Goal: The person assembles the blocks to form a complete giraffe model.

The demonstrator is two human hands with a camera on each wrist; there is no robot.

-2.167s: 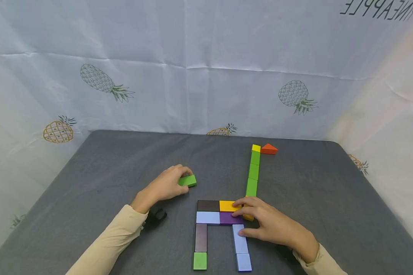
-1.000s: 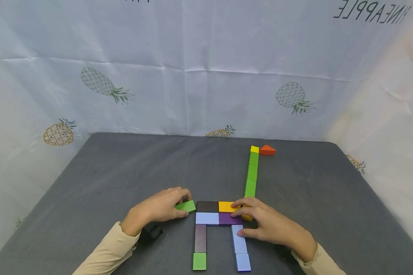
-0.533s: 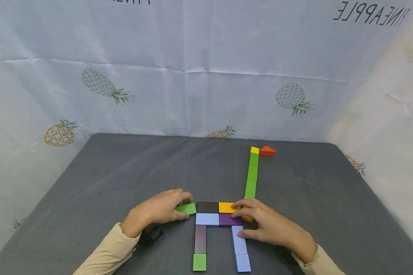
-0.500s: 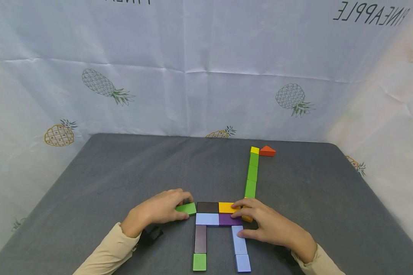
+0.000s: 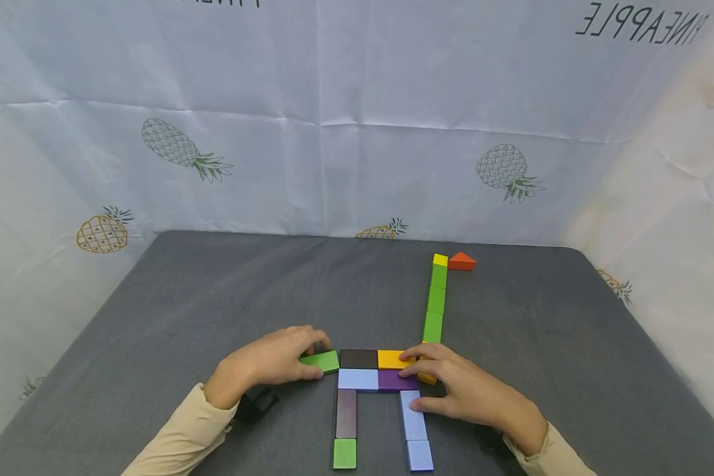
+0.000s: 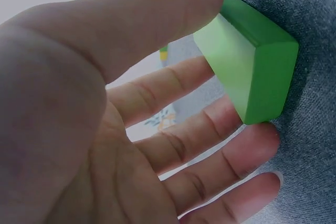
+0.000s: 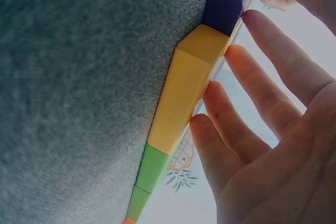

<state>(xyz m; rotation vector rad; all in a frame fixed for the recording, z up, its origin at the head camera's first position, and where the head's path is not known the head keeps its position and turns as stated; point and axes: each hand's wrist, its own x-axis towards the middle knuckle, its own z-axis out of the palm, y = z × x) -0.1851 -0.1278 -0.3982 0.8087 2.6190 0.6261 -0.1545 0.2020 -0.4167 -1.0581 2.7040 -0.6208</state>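
At the left end of the flat block figure, my left hand (image 5: 268, 360) pinches a green block (image 5: 321, 361) between thumb and fingers. The block's end meets the black block (image 5: 359, 359). In the left wrist view, my thumb lies along one side of the green block (image 6: 236, 61), fingers on the other. My right hand (image 5: 473, 390) rests with loosely spread fingers over the yellow block (image 5: 391, 359), the purple block (image 5: 395, 379) and the upper light-blue block (image 5: 413, 415). In the right wrist view, fingertips touch or hover near an orange-yellow block (image 7: 181, 93); contact is unclear.
A column of green blocks (image 5: 436, 299) runs away to a small yellow block (image 5: 441, 260), with a red triangle block (image 5: 462, 262) beside it. Below lie a light-blue block (image 5: 358, 379), a brownish-purple block (image 5: 346, 414) and another green block (image 5: 345, 454). Dark-grey cloth (image 5: 244, 277) covers the table.
My left hand has brought the green block nearer and rightward, against the black block, and straightened it. Just now that hand shifts slightly left. The right hand stays in place.
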